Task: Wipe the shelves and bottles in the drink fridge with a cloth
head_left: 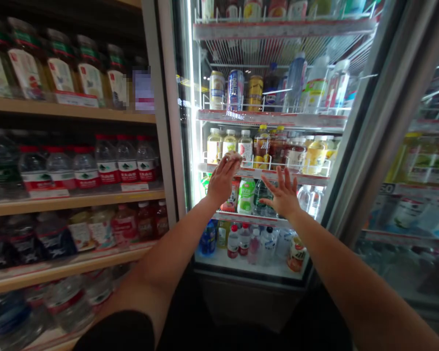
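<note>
I face an open drinks fridge (270,119) with lit wire shelves full of bottles and cans. My left hand (223,178) reaches into it at the height of the third shelf edge, fingers stretched out and together, nothing held. It hovers in front of a red-labelled bottle and beside a white-and-green bottle (246,195). My right hand (282,195) is close by to the right, fingers spread, empty, in front of a dark green bottle (259,197). Pale yellow juice bottles (229,144) stand just above both hands.
The fridge's glass door (384,122) stands swung open on the right. To the left are wooden shelves (73,200) with rows of water bottles (106,165) and tea bottles above. Small bottles (249,241) stand on the fridge's bottom shelf.
</note>
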`<move>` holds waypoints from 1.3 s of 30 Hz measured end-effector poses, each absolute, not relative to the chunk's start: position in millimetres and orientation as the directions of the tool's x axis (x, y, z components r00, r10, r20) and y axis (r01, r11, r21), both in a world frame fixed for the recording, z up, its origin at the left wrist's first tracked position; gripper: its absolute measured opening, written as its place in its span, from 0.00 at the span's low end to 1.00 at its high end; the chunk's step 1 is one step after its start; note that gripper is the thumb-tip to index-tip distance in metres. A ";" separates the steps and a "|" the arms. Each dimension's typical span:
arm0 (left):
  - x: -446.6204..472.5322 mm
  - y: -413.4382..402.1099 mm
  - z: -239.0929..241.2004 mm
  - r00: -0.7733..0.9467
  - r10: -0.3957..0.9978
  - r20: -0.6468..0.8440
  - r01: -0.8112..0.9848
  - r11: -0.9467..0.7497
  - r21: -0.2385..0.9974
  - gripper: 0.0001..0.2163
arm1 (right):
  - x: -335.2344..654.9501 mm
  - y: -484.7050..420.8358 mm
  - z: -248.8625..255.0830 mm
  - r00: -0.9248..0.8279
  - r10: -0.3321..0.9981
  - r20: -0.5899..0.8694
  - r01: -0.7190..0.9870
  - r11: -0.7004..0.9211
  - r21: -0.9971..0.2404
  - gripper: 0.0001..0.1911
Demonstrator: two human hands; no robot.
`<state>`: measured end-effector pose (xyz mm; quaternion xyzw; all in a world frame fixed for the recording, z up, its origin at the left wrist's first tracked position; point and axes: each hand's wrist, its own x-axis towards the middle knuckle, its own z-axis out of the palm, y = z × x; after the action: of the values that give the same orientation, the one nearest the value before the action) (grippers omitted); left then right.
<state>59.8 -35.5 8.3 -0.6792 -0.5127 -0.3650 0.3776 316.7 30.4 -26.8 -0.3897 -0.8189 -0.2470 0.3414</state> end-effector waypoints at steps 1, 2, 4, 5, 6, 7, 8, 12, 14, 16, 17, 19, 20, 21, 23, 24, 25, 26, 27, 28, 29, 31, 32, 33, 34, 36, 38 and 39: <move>60.7 -34.3 12.0 0.168 0.404 0.899 0.978 -0.179 -0.102 0.29 | 317.3 30.4 -26.4 -0.466 0.476 0.746 0.807 0.574 0.138 0.48; 62.1 -33.6 13.3 0.156 0.397 0.905 0.980 -0.179 -0.091 0.29 | 317.9 30.3 -26.0 -0.472 0.476 0.742 0.803 0.579 0.140 0.46; 65.6 -34.5 10.1 0.216 0.405 0.889 0.968 -0.208 -0.140 0.29 | 318.9 30.4 -25.8 -0.485 0.461 0.743 0.791 0.594 0.147 0.44; 67.2 -35.6 7.1 0.274 0.417 0.867 0.954 -0.233 -0.189 0.29 | 319.3 30.4 -26.0 -0.489 0.452 0.746 0.784 0.602 0.150 0.43; 68.4 -36.9 4.6 0.335 0.428 0.840 0.935 -0.259 -0.241 0.29 | 319.5 30.5 -26.2 -0.491 0.443 0.750 0.780 0.607 0.152 0.42; 69.0 -38.0 3.2 0.384 0.436 0.814 0.918 -0.279 -0.283 0.29 | 319.8 30.7 -26.6 -0.490 0.435 0.755 0.778 0.610 0.153 0.42; 69.0 -38.8 3.3 0.411 0.439 0.799 0.907 -0.288 -0.308 0.30 | 320.0 30.9 -26.9 -0.489 0.430 0.759 0.776 0.611 0.154 0.41; 68.7 -37.5 12.9 0.281 0.412 0.867 0.955 -0.209 -0.210 0.30 | 320.4 31.3 -27.8 -0.493 0.421 0.761 0.772 0.616 0.159 0.42; 72.2 -35.5 13.4 0.200 0.393 0.898 0.975 -0.172 -0.142 0.29 | 320.3 30.6 -27.8 -0.492 0.426 0.760 0.772 0.616 0.155 0.42; 78.1 -34.2 8.0 0.234 0.402 0.885 0.967 -0.191 -0.169 0.29 | 319.9 29.6 -27.8 -0.486 0.433 0.759 0.777 0.612 0.148 0.42; 81.0 -33.8 4.3 0.307 0.417 0.855 0.946 -0.231 -0.228 0.30 | 319.6 29.1 -27.8 -0.483 0.436 0.759 0.779 0.611 0.145 0.42; 85.0 -33.0 -0.2 0.482 0.438 0.759 0.872 -0.330 -0.363 0.31 | 319.2 28.3 -27.9 -0.483 0.439 0.758 0.780 0.608 0.145 0.42; 85.6 -32.4 0.1 0.528 0.436 0.729 0.845 -0.358 -0.397 0.31 | 319.0 28.1 -28.1 -0.484 0.437 0.758 0.780 0.608 0.148 0.42; 85.3 -31.6 2.4 0.529 0.431 0.731 0.844 -0.361 -0.397 0.31 | 319.0 28.1 -28.3 -0.485 0.436 0.758 0.780 0.608 0.150 0.42; 83.2 -29.5 10.6 0.411 0.412 0.813 0.903 -0.305 -0.302 0.31 | 319.0 28.4 -28.7 -0.485 0.434 0.759 0.780 0.607 0.152 0.41; 82.1 -28.5 14.9 0.324 0.398 0.859 0.936 -0.267 -0.229 0.30 | 319.1 28.6 -28.9 -0.484 0.435 0.759 0.781 0.606 0.151 0.41; 81.4 -27.9 18.0 0.249 0.385 0.889 0.957 -0.237 -0.166 0.30 | 319.2 28.8 -29.1 -0.482 0.438 0.759 0.783 0.604 0.149 0.41; 81.3 -27.6 19.4 0.204 0.378 0.903 0.967 -0.219 -0.127 0.29 | 319.2 29.0 -29.3 -0.480 0.440 0.759 0.785 0.602 0.148 0.41; 81.7 -27.7 19.0 0.197 0.381 0.903 0.969 -0.215 -0.120 0.29 | 319.1 29.1 -29.4 -0.479 0.440 0.760 0.786 0.600 0.147 0.41; 82.5 -28.1 17.1 0.231 0.392 0.890 0.962 -0.229 -0.149 0.29 | 319.0 29.1 -29.5 -0.478 0.439 0.761 0.786 0.600 0.148 0.41; 83.4 -28.7 14.3 0.298 0.408 0.863 0.945 -0.256 -0.205 0.29 | 318.9 29.1 -29.6 -0.478 0.437 0.762 0.786 0.601 0.148 0.41; 84.6 -29.3 9.6 0.449 0.428 0.784 0.886 -0.325 -0.330 0.29 | 318.6 28.6 -29.7 -0.479 0.429 0.766 0.781 0.606 0.148 0.41; 84.6 -28.9 9.1 0.490 0.428 0.759 0.865 -0.344 -0.365 0.29 | 318.5 28.3 -29.8 -0.477 0.428 0.768 0.780 0.609 0.145 0.41; 84.3 -28.1 10.0 0.494 0.423 0.760 0.863 -0.343 -0.370 0.29 | 318.5 28.0 -29.8 -0.476 0.427 0.769 0.778 0.612 0.142 0.40; 84.0 -26.8 12.3 0.461 0.414 0.785 0.880 -0.325 -0.346 0.29 | 318.5 27.9 -29.9 -0.475 0.426 0.770 0.776 0.615 0.138 0.40; 84.8 -23.6 17.8 0.342 0.390 0.855 0.930 -0.273 -0.247 0.30 | 318.7 27.9 -30.2 -0.471 0.431 0.770 0.775 0.619 0.128 0.39; 89.0 -21.4 20.0 0.245 0.377 0.893 0.957 -0.242 -0.161 0.31 | 318.9 28.3 -30.7 -0.471 0.435 0.768 0.773 0.622 0.122 0.39; 92.4 -21.0 18.8 0.239 0.383 0.893 0.958 -0.244 -0.152 0.31 | 319.0 28.6 -30.9 -0.473 0.435 0.766 0.772 0.624 0.121 0.39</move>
<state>92.4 -21.0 18.8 -0.6905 -0.4853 -0.3808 0.3778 319.0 28.6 -30.9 -0.3653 -0.8258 -0.2332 0.3609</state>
